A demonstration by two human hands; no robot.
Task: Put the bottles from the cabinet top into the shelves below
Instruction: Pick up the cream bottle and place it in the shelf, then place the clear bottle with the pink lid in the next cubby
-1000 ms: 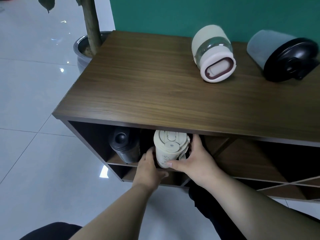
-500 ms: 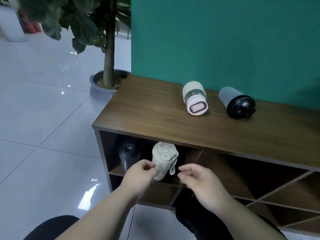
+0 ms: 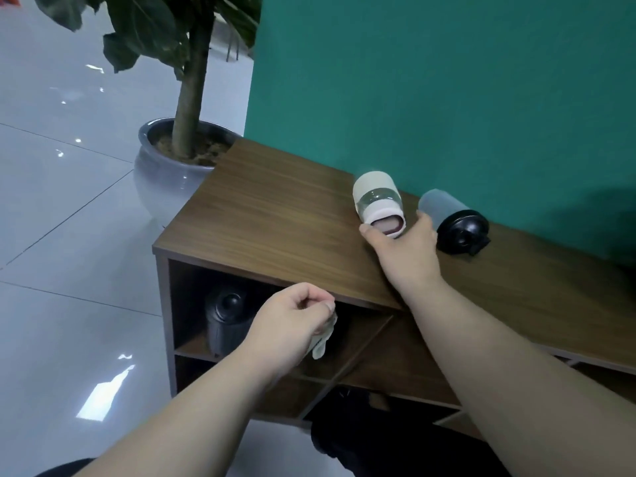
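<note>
On the wooden cabinet top (image 3: 275, 218) lie two bottles on their sides: a cream bottle with a pink lid (image 3: 375, 196) and a grey bottle with a black lid (image 3: 454, 223). My right hand (image 3: 401, 242) grips the pink lid end between thumb and fingers. In the upper left shelf compartment stands a black bottle (image 3: 225, 320). Beside it, my left hand (image 3: 292, 321) is curled shut in front of a second cream bottle. That bottle is hidden except for its pale strap (image 3: 321, 346), which hangs below my fingers.
A green wall runs behind the cabinet. A potted plant in a grey pot (image 3: 161, 173) stands on the tiled floor off the cabinet's left end. Diagonal dividers (image 3: 361, 349) split the shelves to the right. My dark-clothed knees are below.
My right hand left the shelf and rose to the cabinet top, closing on the pink-lidded bottle. My left hand stayed at the cream bottle in the shelf. The view pulled back and up.
</note>
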